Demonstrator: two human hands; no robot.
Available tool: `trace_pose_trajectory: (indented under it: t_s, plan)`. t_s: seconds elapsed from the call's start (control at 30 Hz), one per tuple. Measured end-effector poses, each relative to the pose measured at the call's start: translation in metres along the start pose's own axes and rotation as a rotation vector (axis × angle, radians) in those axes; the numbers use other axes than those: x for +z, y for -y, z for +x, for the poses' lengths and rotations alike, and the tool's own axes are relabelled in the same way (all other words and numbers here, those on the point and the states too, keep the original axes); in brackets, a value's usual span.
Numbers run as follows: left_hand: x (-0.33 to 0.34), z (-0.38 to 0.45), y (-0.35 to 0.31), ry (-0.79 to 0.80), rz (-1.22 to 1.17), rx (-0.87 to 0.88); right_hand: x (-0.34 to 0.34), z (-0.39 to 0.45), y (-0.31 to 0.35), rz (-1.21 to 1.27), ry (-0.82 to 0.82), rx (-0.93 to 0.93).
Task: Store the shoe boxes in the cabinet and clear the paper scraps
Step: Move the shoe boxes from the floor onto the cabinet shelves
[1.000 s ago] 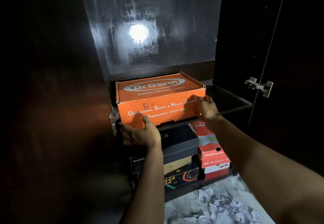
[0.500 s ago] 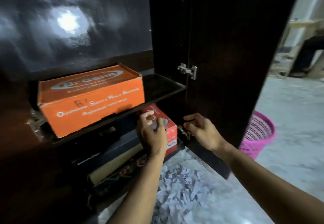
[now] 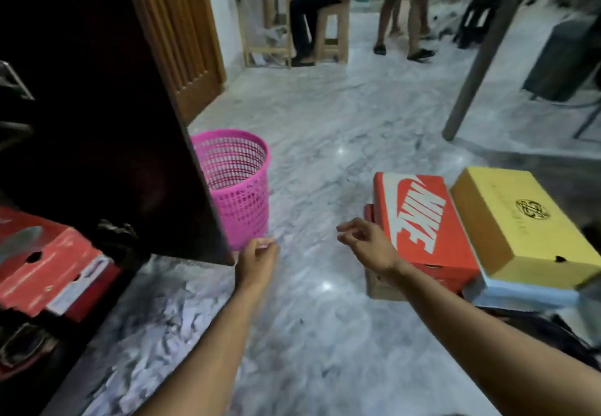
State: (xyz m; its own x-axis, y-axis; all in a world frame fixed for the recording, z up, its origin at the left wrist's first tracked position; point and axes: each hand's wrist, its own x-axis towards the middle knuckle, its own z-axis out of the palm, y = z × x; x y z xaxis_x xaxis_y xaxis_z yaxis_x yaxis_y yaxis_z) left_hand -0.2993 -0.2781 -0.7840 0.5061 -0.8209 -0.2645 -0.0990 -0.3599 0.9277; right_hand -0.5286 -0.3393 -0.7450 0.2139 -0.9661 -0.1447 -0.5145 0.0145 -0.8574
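Head view. Both hands have come away from the orange box that was being pushed onto the cabinet shelf a second ago; that box is now out of frame, and the person has turned from the cabinet interior toward the open floor. By this evidence one box is stored and the next is being sought.

The left hand [image 3: 258, 257] hangs empty with fingers loosely curled, just in front of the lower corner of the cabinet door [image 3: 107, 106] and near the pink basket [image 3: 239, 184]. The right hand [image 3: 367, 241] is likewise empty, fingers relaxed and partly bent, reaching toward the red shoe box [image 3: 422, 220] and just short of it or brushing its near edge; contact cannot be confirmed.

The red shoe box sits on a brown box [image 3: 379, 287], beside a yellow shoe box [image 3: 520, 223] stacked on a pale blue one. Another red box [image 3: 48, 272] already lies inside the cabinet at left. Paper scraps [image 3: 169, 324] remain scattered on the marble floor [image 3: 325, 122] before the cabinet, uncleared.
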Motion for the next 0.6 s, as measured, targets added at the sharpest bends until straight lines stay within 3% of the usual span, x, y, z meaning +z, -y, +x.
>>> trace_pose_trajectory:
  t_s: [0.13, 0.27, 0.5, 0.6]
  plan:
    - [0.071, -0.008, 0.01, 0.269, 0.071, -0.147, -0.04, 0.008, -0.067, -0.038, -0.293, 0.165]
    - [0.141, 0.002, 0.023, 0.422, 0.091, -0.197, -0.078, 0.017, -0.113, -0.159, -0.531, 0.329]
    - [0.24, 0.004, 0.012, 0.66, 0.075, -0.354, -0.118, 0.037, -0.16, -0.286, -0.47, 0.588]
    - [0.255, 0.004, 0.019, 0.647, -0.005, -0.365, -0.119, 0.046, -0.165, -0.25, -0.464, 0.631]
